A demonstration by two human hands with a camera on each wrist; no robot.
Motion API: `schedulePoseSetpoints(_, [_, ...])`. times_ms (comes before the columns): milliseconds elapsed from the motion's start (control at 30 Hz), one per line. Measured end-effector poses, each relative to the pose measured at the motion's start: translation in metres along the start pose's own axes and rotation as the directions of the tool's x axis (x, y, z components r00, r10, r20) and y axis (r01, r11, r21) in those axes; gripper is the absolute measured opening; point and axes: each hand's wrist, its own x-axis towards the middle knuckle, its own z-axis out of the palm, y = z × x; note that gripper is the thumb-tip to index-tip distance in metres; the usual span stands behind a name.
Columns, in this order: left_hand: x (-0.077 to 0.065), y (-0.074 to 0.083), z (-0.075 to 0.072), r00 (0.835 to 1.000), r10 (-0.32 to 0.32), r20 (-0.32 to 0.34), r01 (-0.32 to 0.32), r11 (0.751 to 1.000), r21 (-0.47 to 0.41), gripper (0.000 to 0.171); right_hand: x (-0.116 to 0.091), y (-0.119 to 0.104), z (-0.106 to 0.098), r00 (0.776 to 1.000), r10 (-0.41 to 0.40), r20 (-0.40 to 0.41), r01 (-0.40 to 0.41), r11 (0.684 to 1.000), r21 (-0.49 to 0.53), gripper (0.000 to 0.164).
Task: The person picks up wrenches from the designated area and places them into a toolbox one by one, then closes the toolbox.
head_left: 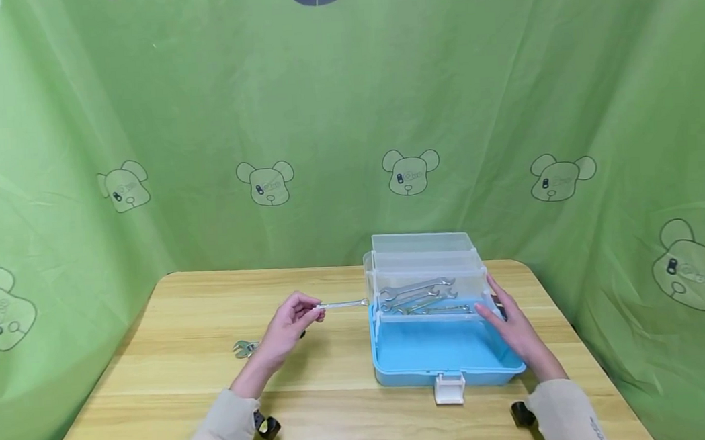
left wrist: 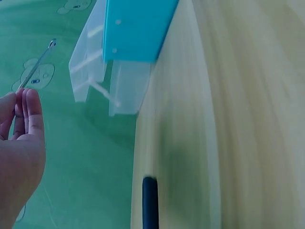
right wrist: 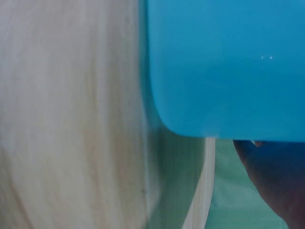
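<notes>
My left hand (head_left: 289,325) pinches one end of a slim silver wrench (head_left: 344,304) between thumb and fingers; its other end points right, near the toolbox's left side. In the left wrist view the wrench (left wrist: 38,67) slants up from the fingertips. The blue toolbox (head_left: 447,377) stands with its clear trays raised. Several wrenches (head_left: 417,288) lie in a clear tray. My right hand (head_left: 519,331) rests against the toolbox's right side, fingers extended and thumb at the tray's front corner. In the right wrist view the blue wall (right wrist: 228,71) hides most of that hand.
An adjustable wrench (head_left: 245,348) lies on the wooden table (head_left: 188,311), partly behind the left hand; its dark handle (left wrist: 150,202) shows in the left wrist view. A white latch (head_left: 450,390) hangs at the toolbox's front. Green curtain (head_left: 322,114) surrounds the table's back and sides.
</notes>
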Motion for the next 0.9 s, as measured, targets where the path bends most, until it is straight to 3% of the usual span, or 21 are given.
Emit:
schedulePoseSetpoints(267, [0.025, -0.001, 0.032, 0.995, 0.070, 0.076, -0.071, 0.997, 0.008, 0.026, 0.001, 0.000, 0.000, 1.000, 0.004, 0.000, -0.004, 1.000, -0.001, 0.085])
schedulePoseSetpoints(667, [0.060, -0.003, 0.080, 0.984, 0.086, 0.155, -0.100, 0.991, 0.085, 0.018, 0.001, 0.001, -0.001, 1.000, 0.015, 0.002, -0.015, 1.000, 0.002, 0.082])
schedulePoseSetpoints(900, [0.071, -0.004, 0.105, 0.974, 0.108, 0.198, -0.134, 0.983, 0.122, 0.016, 0.000, 0.002, -0.001, 1.000, 0.004, 0.004, -0.004, 1.000, 0.000, 0.084])
